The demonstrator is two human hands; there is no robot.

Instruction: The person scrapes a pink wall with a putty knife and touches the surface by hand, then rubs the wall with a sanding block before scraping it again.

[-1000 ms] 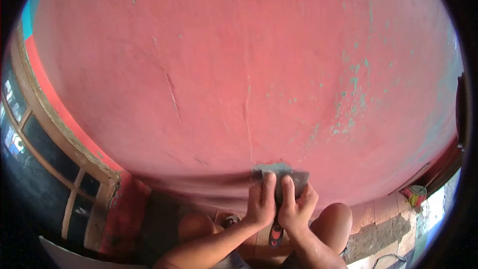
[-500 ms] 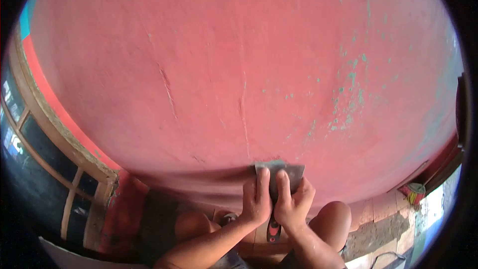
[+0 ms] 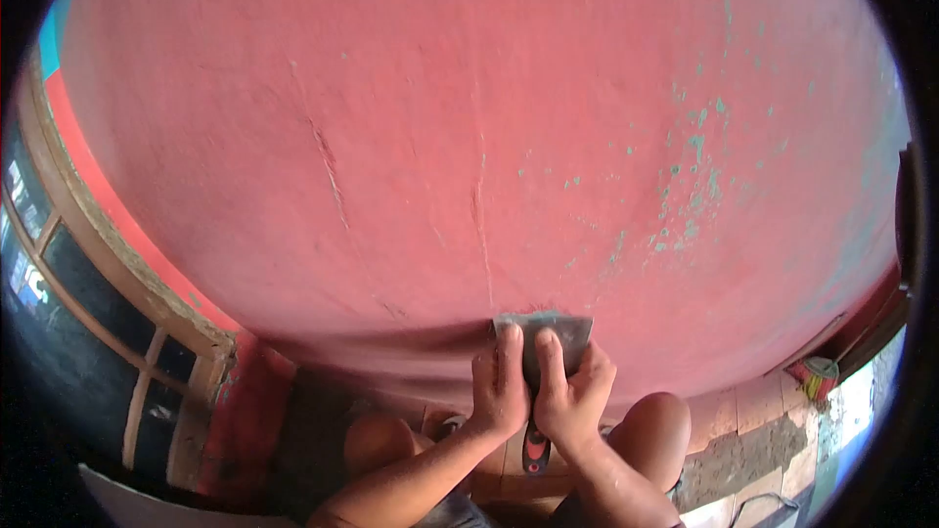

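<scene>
A wide-bladed putty knife [image 3: 534,340] stands with its blade edge against the lower part of a red painted wall [image 3: 411,147]. My left hand [image 3: 501,386] grips it from the left, thumb pressed along the blade. From the right, my right hand [image 3: 574,391] is wrapped round it, with its thumb laid on the blade too. The black and red handle end [image 3: 535,452] sticks out below between my wrists. Cracks run down the wall above the blade, and green patches show where paint has flaked off at the right.
A wood-framed window [image 3: 147,362] stands at the left. My bent knees [image 3: 653,435] are close to the wall on both sides of my arms. At the right, a broom head [image 3: 815,376] rests near the wall's foot, beside floor tiles with a grey patch [image 3: 743,464].
Both hands and the putty knife have shifted slightly left and a little up along the wall. The grip is the same.
</scene>
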